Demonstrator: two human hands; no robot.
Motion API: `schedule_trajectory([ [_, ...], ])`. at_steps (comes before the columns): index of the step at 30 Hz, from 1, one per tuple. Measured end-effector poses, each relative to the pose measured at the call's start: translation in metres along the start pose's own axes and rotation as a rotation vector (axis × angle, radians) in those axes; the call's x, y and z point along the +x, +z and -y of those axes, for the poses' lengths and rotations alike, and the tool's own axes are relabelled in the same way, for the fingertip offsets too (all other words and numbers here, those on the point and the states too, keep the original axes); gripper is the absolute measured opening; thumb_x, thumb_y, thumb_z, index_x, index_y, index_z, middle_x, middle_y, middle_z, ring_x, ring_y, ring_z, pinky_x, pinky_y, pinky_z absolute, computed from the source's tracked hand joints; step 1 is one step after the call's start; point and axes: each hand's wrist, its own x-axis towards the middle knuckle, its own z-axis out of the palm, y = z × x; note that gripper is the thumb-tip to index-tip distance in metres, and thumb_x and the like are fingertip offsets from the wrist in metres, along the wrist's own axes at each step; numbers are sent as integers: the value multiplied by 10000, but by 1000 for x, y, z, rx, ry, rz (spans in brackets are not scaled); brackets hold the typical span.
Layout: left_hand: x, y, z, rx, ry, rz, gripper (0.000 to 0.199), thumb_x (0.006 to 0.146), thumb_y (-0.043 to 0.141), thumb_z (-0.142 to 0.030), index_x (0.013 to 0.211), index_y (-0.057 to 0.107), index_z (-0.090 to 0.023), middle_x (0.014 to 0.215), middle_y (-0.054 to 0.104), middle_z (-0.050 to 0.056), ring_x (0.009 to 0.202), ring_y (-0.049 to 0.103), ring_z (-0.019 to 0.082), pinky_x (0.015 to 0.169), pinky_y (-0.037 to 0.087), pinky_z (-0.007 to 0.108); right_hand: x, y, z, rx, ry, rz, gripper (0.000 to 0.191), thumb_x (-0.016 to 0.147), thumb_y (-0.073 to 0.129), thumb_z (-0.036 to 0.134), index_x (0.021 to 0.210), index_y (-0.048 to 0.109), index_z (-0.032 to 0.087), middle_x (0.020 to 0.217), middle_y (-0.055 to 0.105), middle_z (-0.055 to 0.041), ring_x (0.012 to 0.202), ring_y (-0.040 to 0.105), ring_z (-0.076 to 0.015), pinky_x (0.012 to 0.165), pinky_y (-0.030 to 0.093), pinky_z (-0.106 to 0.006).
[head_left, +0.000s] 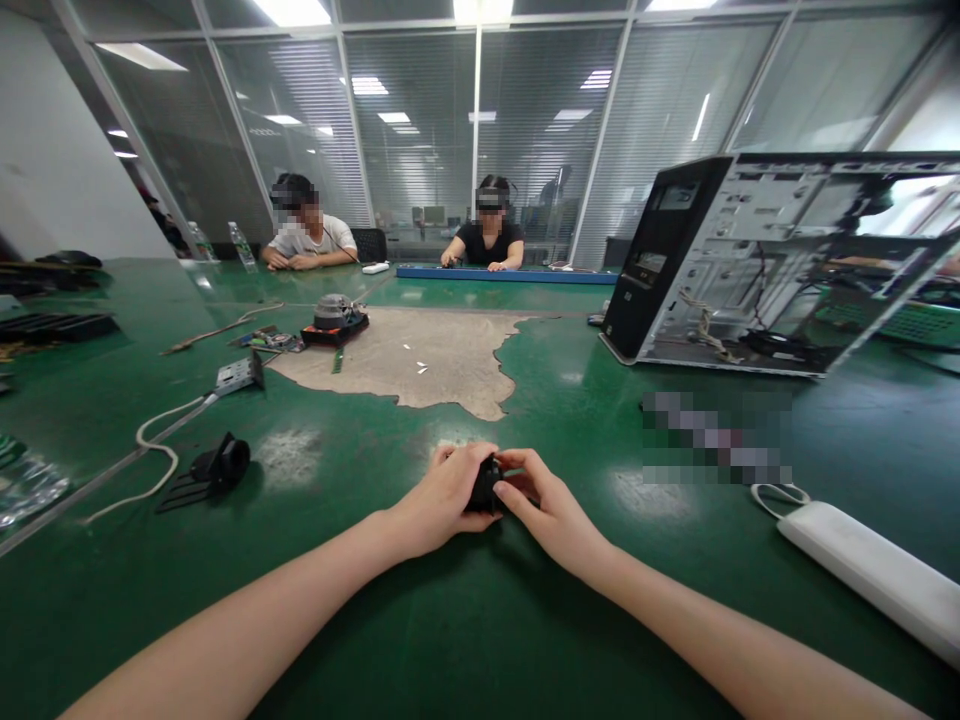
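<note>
Just above the green tabletop, at the middle of the view, a small black part (485, 487) sits between my two hands. Its exact kind cannot be made out, since fingers cover much of it. My left hand (442, 498) is wrapped round it from the left, with fingers behind and below. From the right, my right hand (546, 502) pinches its side with bent fingers and thumb. Off to the left lies a black plastic piece (221, 463) with a round opening and thin prongs.
An opened computer case (679, 265) stands at right, with a white power strip (862, 560) nearer me. Ahead is a bare brown patch (450, 365) of tabletop; a cooler-like part (335, 318) is at its left edge. A metal bracket (238, 374) lies left. Two people sit opposite.
</note>
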Motion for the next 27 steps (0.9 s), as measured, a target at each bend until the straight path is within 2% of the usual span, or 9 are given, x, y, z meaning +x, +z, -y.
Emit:
schedule_trajectory([
  [7,1,-2,-1,9,5,11,605,728,617,-232,1199,237,-221,1143,481,75,1034,472,225,901,303,394,-1,-1,3,17,0,21,146,816,501,265,944,456,212,830,573,-9,786,586,-145,705,497,-285],
  [15,0,-1,-1,16,13,10,635,727,629,-225,1208,215,-219,1159,467,84,1053,458,228,909,296,397,0,-1,-1,61,-6,24,148,830,489,287,952,466,206,861,553,-8,778,585,-133,704,501,-276],
  [20,0,-1,-1,13,19,14,632,733,622,-229,1211,209,-230,1164,462,86,1063,451,235,907,300,400,0,-1,-1,41,2,19,212,820,503,252,1018,448,203,979,546,-45,850,581,-149,761,500,-316],
  [27,0,0,0,11,5,31,598,729,616,-235,1192,238,-231,1153,464,81,1069,452,238,910,294,402,-2,-3,-5,88,-53,65,196,789,551,237,959,455,219,920,527,-5,888,561,-139,778,490,-293],
])
